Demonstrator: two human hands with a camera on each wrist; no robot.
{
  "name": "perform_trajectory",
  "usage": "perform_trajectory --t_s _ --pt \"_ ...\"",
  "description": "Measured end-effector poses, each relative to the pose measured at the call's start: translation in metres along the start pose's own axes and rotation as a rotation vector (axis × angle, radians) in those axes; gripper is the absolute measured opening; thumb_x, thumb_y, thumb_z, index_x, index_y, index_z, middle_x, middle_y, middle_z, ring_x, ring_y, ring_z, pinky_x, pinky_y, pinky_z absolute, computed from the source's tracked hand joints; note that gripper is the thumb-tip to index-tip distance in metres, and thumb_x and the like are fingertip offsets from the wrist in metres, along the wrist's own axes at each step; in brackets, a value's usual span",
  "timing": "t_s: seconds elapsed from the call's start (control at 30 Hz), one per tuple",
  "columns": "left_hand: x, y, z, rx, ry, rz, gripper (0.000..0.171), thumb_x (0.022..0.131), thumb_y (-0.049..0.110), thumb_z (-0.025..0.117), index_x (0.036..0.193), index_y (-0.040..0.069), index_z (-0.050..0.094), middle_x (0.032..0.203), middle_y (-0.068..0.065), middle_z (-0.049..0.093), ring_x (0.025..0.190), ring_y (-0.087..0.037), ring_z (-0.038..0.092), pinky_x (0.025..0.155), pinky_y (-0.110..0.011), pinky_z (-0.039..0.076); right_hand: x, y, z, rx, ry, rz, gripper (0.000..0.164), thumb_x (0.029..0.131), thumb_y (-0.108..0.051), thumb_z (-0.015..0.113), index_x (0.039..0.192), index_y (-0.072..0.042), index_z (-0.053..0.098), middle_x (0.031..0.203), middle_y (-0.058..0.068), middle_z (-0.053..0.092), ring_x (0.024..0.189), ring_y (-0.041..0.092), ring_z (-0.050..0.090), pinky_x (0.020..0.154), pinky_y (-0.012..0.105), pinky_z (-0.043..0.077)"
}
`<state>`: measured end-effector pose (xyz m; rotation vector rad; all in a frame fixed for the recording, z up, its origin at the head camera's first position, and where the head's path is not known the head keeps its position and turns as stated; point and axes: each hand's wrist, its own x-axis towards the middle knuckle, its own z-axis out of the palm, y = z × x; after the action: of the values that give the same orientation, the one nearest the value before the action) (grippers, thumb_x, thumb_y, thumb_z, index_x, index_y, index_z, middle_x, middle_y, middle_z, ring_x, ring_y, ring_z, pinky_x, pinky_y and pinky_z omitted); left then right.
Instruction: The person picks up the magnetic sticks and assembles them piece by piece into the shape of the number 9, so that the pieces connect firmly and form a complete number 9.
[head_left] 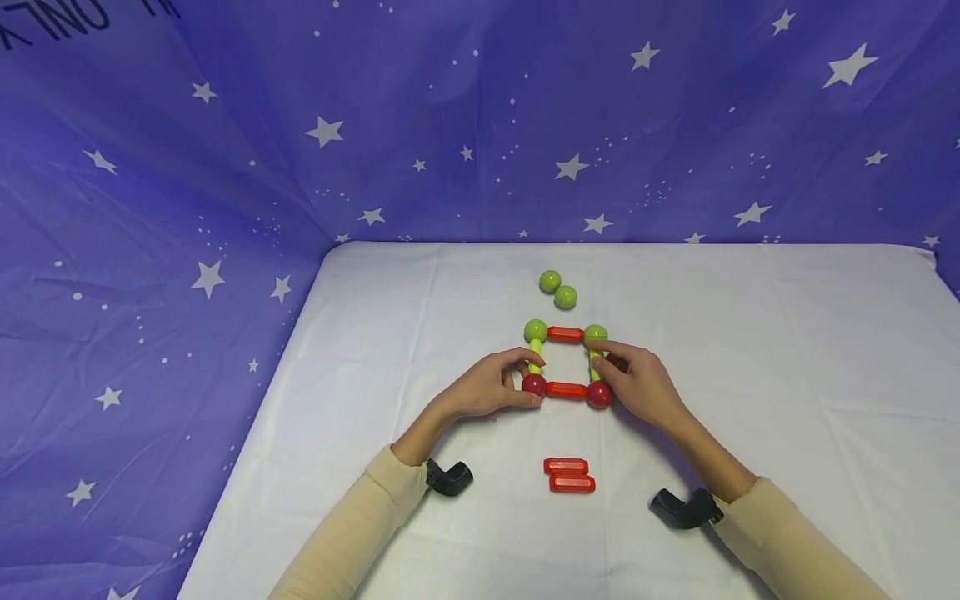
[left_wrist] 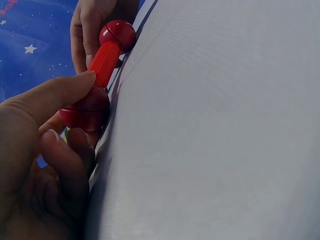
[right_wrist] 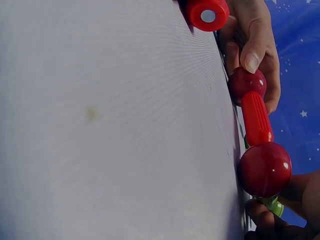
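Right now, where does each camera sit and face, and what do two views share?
Head: on the head, facing forward and down at the square; left hand, right hand and sleeves show.
Left wrist: worn there, facing the left red ball; left hand close, right hand beyond.
Right wrist: worn there, facing the right red ball; right hand partly cut off, left hand beyond.
Shared: both wrist views show the red bar between those balls, from opposite ends.
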<state>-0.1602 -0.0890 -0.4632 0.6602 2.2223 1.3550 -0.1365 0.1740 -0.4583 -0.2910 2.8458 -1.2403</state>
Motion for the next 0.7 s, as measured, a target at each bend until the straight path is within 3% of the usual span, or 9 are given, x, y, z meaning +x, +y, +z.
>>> perform_trajectory --t_s 0.27,0.7 --pt "0.0001 -0.0008 0.0002 -0.024 -0.006 -0.005 0.049 0.083 0.018 0.082 0.126 0.014 0.06 0.102 -0.003 0.057 0.049 -0.014 0.048 0.043 -0.027 0.041 0.0014 0.0021 0.0023 0.011 0.0 0.006 0.032 0.097 -0.012 0.063 0.128 -0.005 0.065 0.086 0.007 0.062 0.077 0.023 0.051 0.067 0.034 0.044" --pt "0.0005 -0.003 0.0008 0.0 -0.001 0.006 0.048 0.083 0.019 0.081 0.126 0.014 0.06 0.101 -0.001 0.058 0.053 -0.014 0.05 0.045 -0.025 0.041 0.0021 0.0008 0.0001 -0.004 -0.014 0.016 0.032 0.097 -0.013 0.064 0.127 -0.005 0.065 0.089 0.007 0.062 0.079 0.023 0.052 0.068 0.034 0.045"
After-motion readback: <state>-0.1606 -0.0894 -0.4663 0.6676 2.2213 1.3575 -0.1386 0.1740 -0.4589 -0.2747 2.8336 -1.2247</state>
